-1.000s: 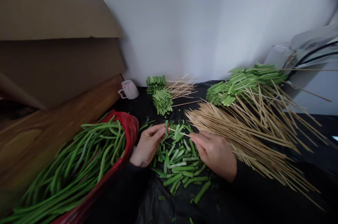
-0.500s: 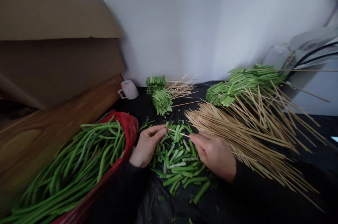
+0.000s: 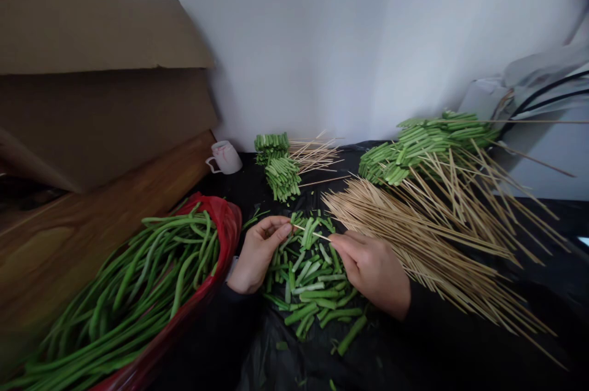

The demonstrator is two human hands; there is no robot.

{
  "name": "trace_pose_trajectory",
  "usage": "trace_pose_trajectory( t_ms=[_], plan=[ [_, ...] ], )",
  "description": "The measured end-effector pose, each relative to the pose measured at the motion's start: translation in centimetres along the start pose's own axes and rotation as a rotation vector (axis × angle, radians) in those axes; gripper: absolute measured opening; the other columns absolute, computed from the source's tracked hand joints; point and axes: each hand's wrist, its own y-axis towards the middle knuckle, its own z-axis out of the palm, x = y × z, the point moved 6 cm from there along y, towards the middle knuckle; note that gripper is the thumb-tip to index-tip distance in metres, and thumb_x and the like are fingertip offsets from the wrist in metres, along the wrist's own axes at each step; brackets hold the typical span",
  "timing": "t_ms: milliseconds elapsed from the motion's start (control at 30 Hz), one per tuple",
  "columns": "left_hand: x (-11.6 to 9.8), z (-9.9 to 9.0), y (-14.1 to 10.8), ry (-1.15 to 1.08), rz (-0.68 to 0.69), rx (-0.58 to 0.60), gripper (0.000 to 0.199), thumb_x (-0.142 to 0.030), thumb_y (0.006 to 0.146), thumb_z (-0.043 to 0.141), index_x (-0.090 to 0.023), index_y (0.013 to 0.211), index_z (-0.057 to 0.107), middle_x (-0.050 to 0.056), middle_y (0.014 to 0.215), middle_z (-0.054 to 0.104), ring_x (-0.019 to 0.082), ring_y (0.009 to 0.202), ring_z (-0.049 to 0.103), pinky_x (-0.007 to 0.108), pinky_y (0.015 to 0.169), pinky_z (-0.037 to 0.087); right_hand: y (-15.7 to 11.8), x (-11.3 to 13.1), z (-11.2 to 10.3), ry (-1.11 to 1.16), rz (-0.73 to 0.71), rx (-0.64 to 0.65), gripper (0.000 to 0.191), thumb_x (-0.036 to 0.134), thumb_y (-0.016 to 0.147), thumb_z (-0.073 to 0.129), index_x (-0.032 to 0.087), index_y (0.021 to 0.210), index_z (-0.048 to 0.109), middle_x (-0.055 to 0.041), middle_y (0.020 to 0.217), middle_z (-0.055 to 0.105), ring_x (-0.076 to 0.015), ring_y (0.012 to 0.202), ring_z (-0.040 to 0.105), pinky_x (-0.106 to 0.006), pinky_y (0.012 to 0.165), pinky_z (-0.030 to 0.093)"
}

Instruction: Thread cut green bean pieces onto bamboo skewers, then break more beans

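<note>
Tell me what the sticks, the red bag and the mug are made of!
Sticks: probably bamboo or wood, dull and unpainted, since they're tan, thin and straight.
Red bag: looks like thin, slightly shiny plastic, because it wrinkles and catches light.
Mug: perhaps smooth, pale ceramic with pinkish marks, though plastic could look similar.

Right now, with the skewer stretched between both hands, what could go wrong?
The thin skewer runs from the right hand to the left hand, so a slip might prick the left one.
The cut bean pieces lie loose below, so a low sweep could scatter them.
The pile of loose skewers sits close beside the right hand and might get knocked.
</note>
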Motion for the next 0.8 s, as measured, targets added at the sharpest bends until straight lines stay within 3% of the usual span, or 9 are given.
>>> trace_pose_trajectory(
  t_ms=[533,800],
  plan=[
    [0.3,0.5,-0.2,-0.017,-0.066,0.054,0.025,-0.033,0.065,0.083,-0.015,0.080,0.074,0.005,0.080,0.074,0.015,0.076,0.064,0.027,0.078,0.047,-0.3,0.2,0.2,0.043,-0.009,0.006,0.025,0.012,0.092,0.041,0.020,0.092,0.065,-0.0015,0.076,0.063,-0.0137,0.070,0.056,-0.027,0.063,0.033],
    [0.6,1.0,-0.3,0.036,-0.059,0.092,0.024,-0.034,0.064,0.083,-0.015,0.076,0.075,0.003,0.075,0.070,0.013,0.070,0.059,0.025,0.071,0.044,-0.2,0.4,0.3,0.038,-0.015,0.022,0.025,0.014,0.093,0.040,0.019,0.091,0.064,-0.0015,0.074,0.061,-0.0141,0.069,0.055,-0.027,0.063,0.032]
  ],
)
